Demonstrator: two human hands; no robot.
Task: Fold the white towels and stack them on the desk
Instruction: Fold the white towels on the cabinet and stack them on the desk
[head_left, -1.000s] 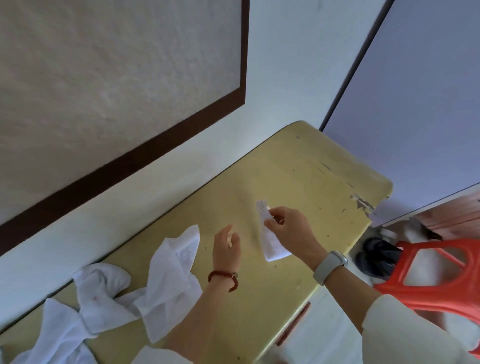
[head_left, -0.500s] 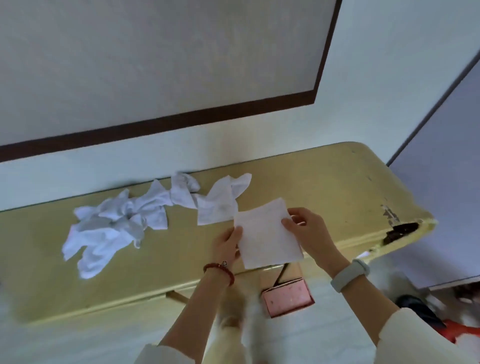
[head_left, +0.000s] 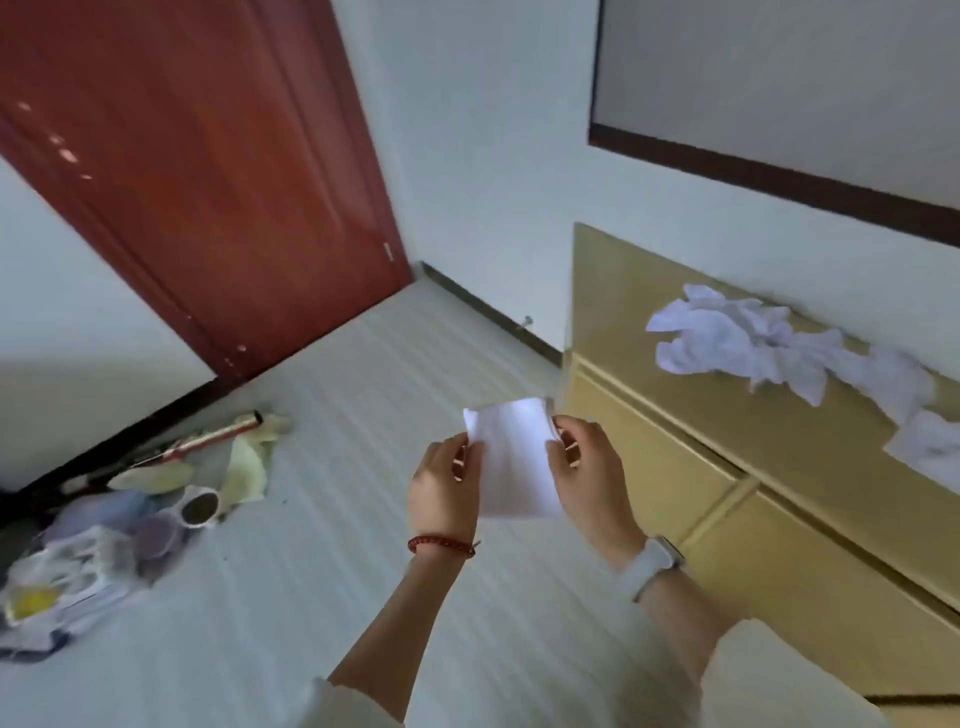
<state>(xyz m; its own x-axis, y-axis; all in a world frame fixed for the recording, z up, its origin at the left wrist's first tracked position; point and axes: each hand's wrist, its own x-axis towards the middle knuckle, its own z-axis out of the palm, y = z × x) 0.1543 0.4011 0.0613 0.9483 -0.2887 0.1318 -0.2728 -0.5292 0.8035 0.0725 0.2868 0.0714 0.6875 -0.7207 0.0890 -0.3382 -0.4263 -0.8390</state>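
A small white towel, flat and roughly rectangular, hangs in the air above the floor, left of the yellow desk. My left hand pinches its left edge and my right hand pinches its right edge. A loose heap of crumpled white towels lies on the desk top near the wall, trailing toward the right edge of the view.
A dark red door stands at the left. On the pale floor at the lower left lies a clutter of bags and small items. The desk's front has drawer panels. A framed board hangs above the desk.
The view has swung left, so the desk now sits at the right and the door has come into sight. Both hands still hold the towel, now off the desk, over the floor.
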